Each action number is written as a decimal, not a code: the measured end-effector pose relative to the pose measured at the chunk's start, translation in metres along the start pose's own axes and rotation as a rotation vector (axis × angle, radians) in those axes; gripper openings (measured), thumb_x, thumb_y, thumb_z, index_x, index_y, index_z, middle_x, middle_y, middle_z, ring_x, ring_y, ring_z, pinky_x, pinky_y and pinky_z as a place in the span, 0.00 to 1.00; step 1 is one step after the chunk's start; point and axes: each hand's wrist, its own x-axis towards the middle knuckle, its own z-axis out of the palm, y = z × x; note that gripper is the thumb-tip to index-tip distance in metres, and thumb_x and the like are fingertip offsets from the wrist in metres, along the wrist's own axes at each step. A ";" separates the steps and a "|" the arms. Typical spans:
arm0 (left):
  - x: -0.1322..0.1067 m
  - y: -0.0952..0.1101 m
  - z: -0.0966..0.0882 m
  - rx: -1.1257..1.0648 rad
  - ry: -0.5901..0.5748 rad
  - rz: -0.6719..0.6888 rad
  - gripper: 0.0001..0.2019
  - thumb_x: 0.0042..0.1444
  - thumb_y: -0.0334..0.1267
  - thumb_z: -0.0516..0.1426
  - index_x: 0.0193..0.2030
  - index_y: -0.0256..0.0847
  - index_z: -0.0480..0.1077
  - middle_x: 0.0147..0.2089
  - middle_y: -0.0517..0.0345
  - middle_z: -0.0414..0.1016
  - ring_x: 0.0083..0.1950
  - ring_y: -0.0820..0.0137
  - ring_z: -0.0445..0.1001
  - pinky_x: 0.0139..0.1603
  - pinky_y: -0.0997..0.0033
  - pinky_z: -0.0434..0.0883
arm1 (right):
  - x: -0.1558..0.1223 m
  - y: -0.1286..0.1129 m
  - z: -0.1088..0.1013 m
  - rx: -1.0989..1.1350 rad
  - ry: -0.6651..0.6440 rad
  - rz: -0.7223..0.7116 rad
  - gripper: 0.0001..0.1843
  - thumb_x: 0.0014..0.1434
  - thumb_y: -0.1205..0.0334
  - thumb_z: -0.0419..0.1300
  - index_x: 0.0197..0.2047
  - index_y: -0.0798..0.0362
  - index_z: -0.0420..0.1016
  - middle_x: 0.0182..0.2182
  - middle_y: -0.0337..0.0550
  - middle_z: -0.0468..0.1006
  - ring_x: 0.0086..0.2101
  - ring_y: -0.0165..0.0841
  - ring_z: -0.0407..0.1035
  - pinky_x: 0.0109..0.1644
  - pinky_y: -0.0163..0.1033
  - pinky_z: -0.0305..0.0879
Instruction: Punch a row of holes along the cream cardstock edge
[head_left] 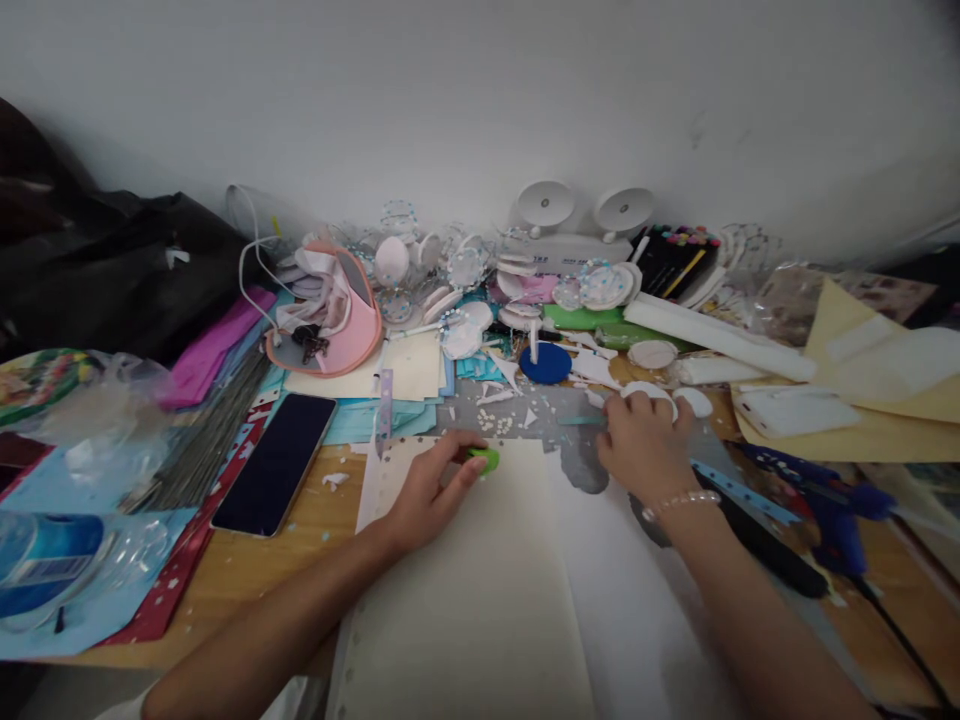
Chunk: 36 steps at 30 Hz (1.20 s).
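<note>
My left hand [429, 490] rests on a large cream paper sheet [480, 590] with its fingers closed round a small green object [486, 459] at the sheet's top edge. My right hand [643, 440] lies knuckles up to the right, fingers curled over small white paper discs [654, 391] near a teal strip [579, 420]. Whether it holds one of them is hidden. A bead bracelet [681, 500] circles that wrist.
A black phone [276, 462] lies left of the sheet. A pink pouch [341, 320], a blue disc [545, 363], white cutouts and marker pens [671, 258] crowd the back. A blue glue gun [825, 505] lies at right, a plastic bottle [45, 560] at left.
</note>
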 end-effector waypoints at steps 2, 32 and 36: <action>0.000 0.000 0.000 -0.026 -0.005 -0.021 0.12 0.62 0.44 0.48 0.46 0.40 0.65 0.40 0.54 0.72 0.40 0.69 0.71 0.42 0.70 0.67 | -0.001 -0.013 -0.009 0.088 0.007 -0.070 0.12 0.44 0.72 0.56 0.34 0.50 0.66 0.34 0.52 0.70 0.42 0.52 0.62 0.55 0.68 0.41; -0.001 0.001 0.005 0.667 0.116 0.226 0.11 0.59 0.35 0.52 0.48 0.43 0.68 0.42 0.54 0.72 0.45 0.63 0.65 0.52 0.58 0.59 | -0.009 -0.066 -0.002 1.472 -0.094 0.223 0.22 0.52 0.61 0.65 0.49 0.44 0.66 0.42 0.41 0.69 0.42 0.32 0.66 0.46 0.39 0.68; -0.002 0.009 0.001 0.681 0.138 0.360 0.06 0.60 0.33 0.53 0.39 0.44 0.70 0.39 0.58 0.75 0.42 0.67 0.68 0.53 0.60 0.57 | -0.019 -0.063 -0.006 1.356 -0.095 0.109 0.23 0.52 0.62 0.65 0.51 0.43 0.66 0.45 0.43 0.68 0.45 0.34 0.65 0.51 0.41 0.66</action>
